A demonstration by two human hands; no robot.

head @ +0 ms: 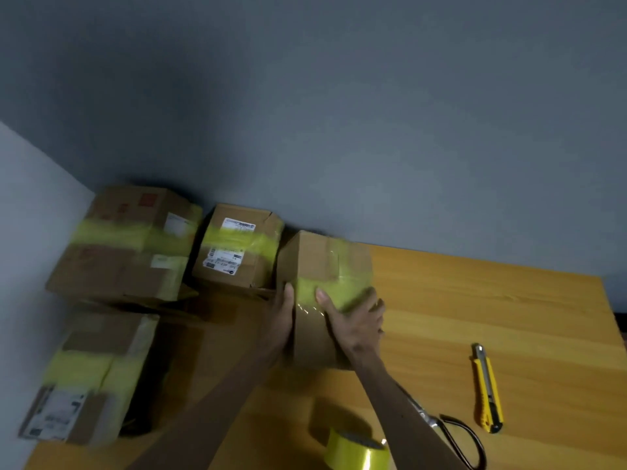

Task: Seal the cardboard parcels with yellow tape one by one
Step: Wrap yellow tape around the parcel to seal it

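Arms fwd; L hand (280, 320) flat on parcel (319, 259) side; R hand (354, 322) grips it

Matt brown cardboard parcel (322, 266), glossy yellow tape roll (356, 451), smooth wood-grain table (492, 300), plastic-and-metal knife (487, 388).
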